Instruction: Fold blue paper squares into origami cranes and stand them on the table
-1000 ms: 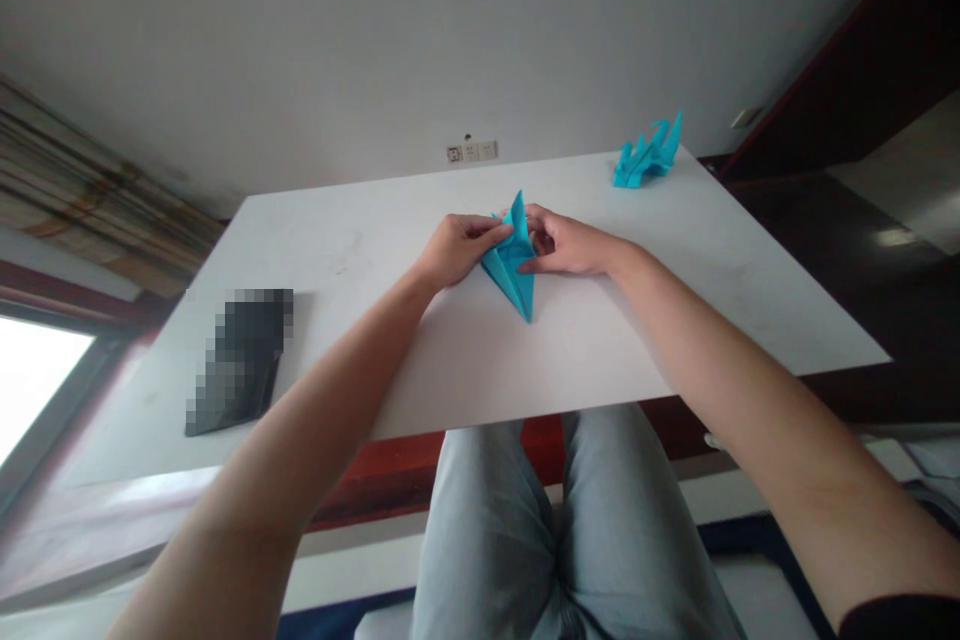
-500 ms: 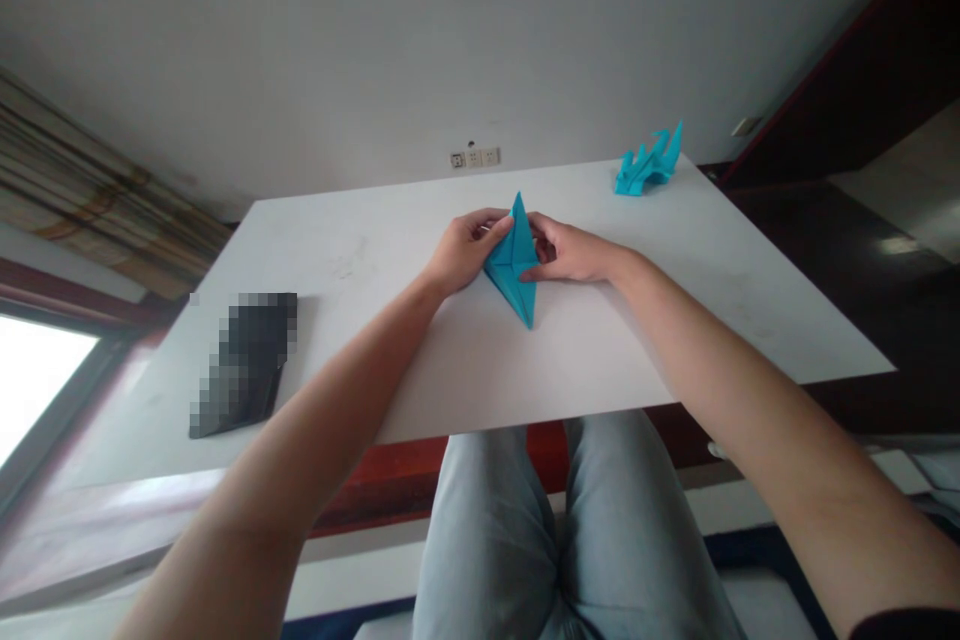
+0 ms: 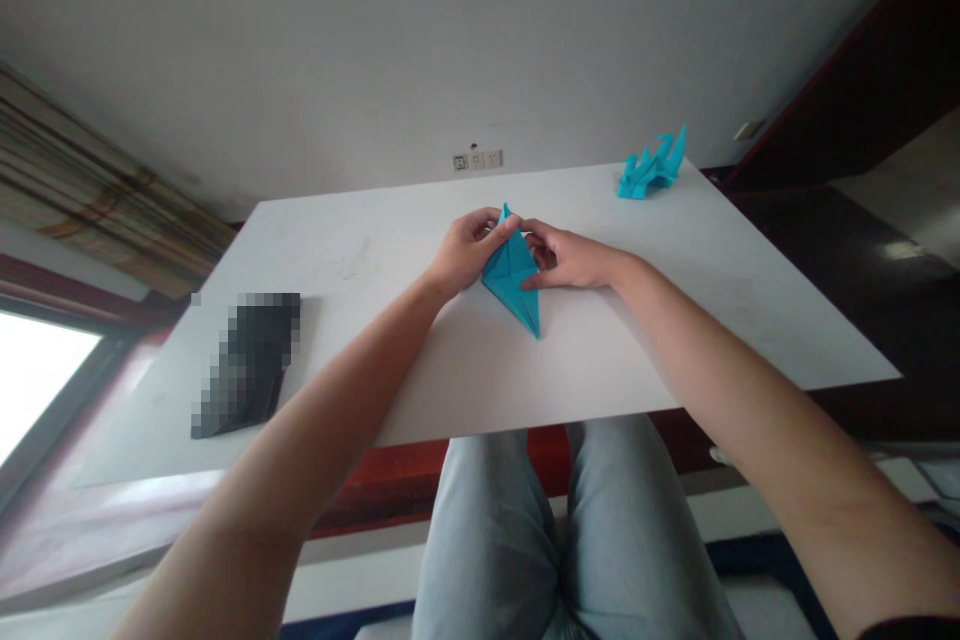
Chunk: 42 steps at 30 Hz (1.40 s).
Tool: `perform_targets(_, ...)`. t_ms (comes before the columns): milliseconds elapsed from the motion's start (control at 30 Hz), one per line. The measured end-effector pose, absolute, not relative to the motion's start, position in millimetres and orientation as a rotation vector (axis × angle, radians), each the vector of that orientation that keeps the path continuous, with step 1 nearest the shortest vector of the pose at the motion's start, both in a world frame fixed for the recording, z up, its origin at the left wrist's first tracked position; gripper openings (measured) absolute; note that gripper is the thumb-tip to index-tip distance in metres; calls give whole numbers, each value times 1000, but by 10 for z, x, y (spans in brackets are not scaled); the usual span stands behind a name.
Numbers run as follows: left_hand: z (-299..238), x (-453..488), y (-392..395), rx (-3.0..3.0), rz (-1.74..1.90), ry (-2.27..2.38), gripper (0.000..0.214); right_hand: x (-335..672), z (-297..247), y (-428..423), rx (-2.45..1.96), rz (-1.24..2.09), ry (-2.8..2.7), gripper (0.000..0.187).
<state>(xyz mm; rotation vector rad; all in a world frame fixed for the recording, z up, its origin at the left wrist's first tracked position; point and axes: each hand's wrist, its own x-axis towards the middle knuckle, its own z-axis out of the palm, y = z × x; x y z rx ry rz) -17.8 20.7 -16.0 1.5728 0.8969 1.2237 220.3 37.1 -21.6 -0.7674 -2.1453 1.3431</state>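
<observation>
A blue sheet of origami paper (image 3: 513, 270), folded into a long diamond, is held between both hands above the white table. My left hand (image 3: 470, 247) pinches its upper left side, thumb on the front face and fingers behind. On the right edge, my right hand (image 3: 568, 258) grips the paper with its thumb near the middle and the other fingers higher up, partly hidden behind it. Crease lines cross the diamond's face, and its lower point faces toward me.
Folded blue paper cranes (image 3: 651, 170) stand near the table's far right corner. A dark, pixelated flat object (image 3: 247, 365) lies on the left of the white table (image 3: 330, 250). Wall sockets (image 3: 476, 160) are behind the far edge.
The folded paper has tilted, its top tip swinging left and down and its lower point shifting slightly right. My left thumb now sits nearer the top tip. Both hands keep hold of it.
</observation>
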Motion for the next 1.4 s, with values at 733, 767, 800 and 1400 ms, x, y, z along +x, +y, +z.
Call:
perform_targets(733, -22, -457, 175, 2310, 1014, 1225, 24, 2210, -136, 335, -905, 1128, -2208, 99)
perform_targets(767, -14, -473, 159, 2372, 921, 1233, 28, 2216, -127, 335, -908, 1110, -2217, 90)
perform_targets(800, -11, -487, 144, 2430, 832, 1246, 33, 2222, -117, 335, -915, 1079, -2225, 81)
perform_targets(1400, -9, -416, -34, 2424, 104, 1363, 160, 2297, -168, 420, -1058, 771, -2279, 36)
